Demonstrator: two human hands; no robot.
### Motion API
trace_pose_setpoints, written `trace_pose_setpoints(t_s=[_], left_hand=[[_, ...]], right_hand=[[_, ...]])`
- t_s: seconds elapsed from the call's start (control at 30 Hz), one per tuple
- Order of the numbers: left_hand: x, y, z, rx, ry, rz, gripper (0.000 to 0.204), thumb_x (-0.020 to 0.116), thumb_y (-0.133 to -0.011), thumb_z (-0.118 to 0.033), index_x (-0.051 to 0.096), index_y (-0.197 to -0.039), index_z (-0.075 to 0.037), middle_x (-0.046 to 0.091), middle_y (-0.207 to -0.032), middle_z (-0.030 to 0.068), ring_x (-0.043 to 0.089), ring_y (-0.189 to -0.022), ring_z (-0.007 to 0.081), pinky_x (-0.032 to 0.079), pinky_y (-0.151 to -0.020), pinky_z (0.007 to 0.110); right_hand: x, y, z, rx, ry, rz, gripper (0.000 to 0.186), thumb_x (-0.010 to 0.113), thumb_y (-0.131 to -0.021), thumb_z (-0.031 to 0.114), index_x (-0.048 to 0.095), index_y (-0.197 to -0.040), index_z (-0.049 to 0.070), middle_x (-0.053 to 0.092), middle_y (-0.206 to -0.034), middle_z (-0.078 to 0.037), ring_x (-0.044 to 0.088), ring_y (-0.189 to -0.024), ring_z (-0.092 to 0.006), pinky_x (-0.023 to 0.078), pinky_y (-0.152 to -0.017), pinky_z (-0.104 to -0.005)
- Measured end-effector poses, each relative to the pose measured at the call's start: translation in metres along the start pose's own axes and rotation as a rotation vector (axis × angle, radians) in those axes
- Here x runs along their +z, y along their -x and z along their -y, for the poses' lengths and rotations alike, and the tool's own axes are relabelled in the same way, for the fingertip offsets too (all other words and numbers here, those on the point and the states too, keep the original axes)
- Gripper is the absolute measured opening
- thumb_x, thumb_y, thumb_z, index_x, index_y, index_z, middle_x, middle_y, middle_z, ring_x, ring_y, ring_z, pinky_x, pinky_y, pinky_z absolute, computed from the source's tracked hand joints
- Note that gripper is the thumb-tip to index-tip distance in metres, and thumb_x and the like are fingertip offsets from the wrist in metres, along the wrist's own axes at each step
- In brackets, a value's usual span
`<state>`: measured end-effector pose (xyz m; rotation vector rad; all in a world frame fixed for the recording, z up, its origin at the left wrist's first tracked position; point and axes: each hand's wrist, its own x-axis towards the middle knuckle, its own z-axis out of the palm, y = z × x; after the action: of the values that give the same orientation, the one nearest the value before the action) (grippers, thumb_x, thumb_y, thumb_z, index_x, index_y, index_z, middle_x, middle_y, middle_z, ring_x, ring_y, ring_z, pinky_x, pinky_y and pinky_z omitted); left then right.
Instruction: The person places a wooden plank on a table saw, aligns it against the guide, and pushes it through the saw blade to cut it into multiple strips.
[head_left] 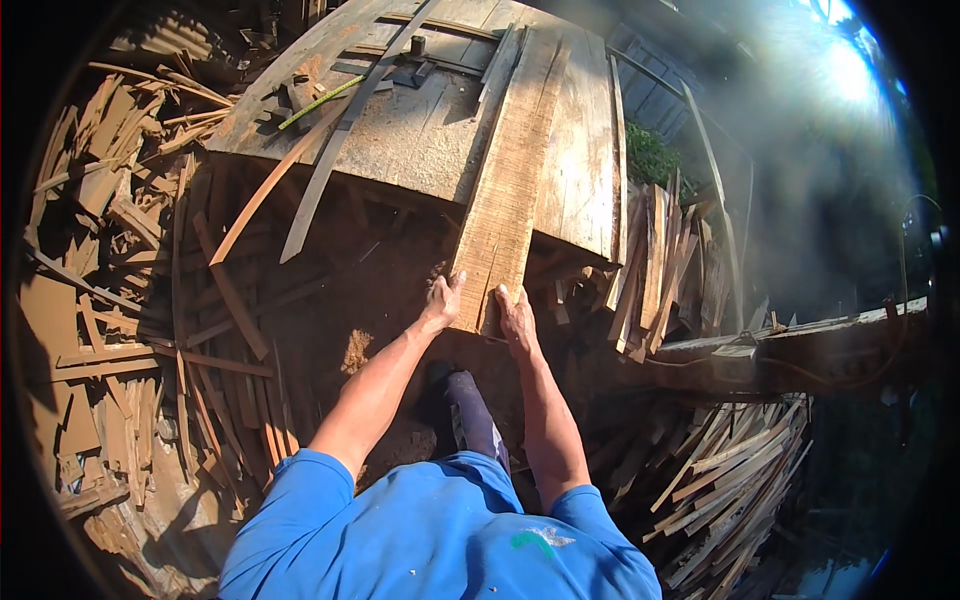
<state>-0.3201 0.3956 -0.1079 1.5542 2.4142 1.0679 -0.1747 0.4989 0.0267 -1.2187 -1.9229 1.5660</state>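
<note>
Plank [510, 190] lies lengthwise on the table [395, 150], near end jutting past its near edge. Left hand [442, 301] and right hand [517, 318] hold that end, fingers clamped on opposite sides. Wood strips [735, 485] heaped left and right.

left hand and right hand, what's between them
The near end of the wide plank lies between the left hand and the right hand, both holding it; the head view shows this.
</note>
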Motion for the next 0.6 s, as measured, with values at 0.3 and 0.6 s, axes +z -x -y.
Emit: trace_pose_setpoints(t_s=[0.3, 0.6], left_hand=[[0.001, -0.017, 0.001, -0.153, 0.046, 0.085, 0.049, 0.035, -0.105, -0.035, 0.042, -0.139, -0.001, 0.051, -0.107, 0.037, 0.053, -0.098, 0.051, 0.043, -0.087, 0.055], [-0.003, -0.035, 0.002, -0.233, 0.15, 0.126, 0.059, 0.037, -0.103, -0.046, 0.046, -0.125, 0.008, 0.054, -0.098, 0.0388, 0.055, -0.092, 0.0547, 0.046, -0.08, 0.057]], right_hand=[[-0.001, -0.011, 0.006, 0.025, -0.028, -0.002, 0.047, 0.055, -0.1, 0.036, 0.053, -0.131, 0.0, 0.066, -0.115, -0.017, 0.063, -0.102, -0.0229, 0.048, -0.089, -0.0343], [0.0, -0.029, -0.006, -0.031, -0.022, 0.002, 0.051, 0.054, -0.1, 0.042, 0.053, -0.128, -0.001, 0.066, -0.113, -0.022, 0.064, -0.105, -0.0325, 0.048, -0.09, -0.0392]])
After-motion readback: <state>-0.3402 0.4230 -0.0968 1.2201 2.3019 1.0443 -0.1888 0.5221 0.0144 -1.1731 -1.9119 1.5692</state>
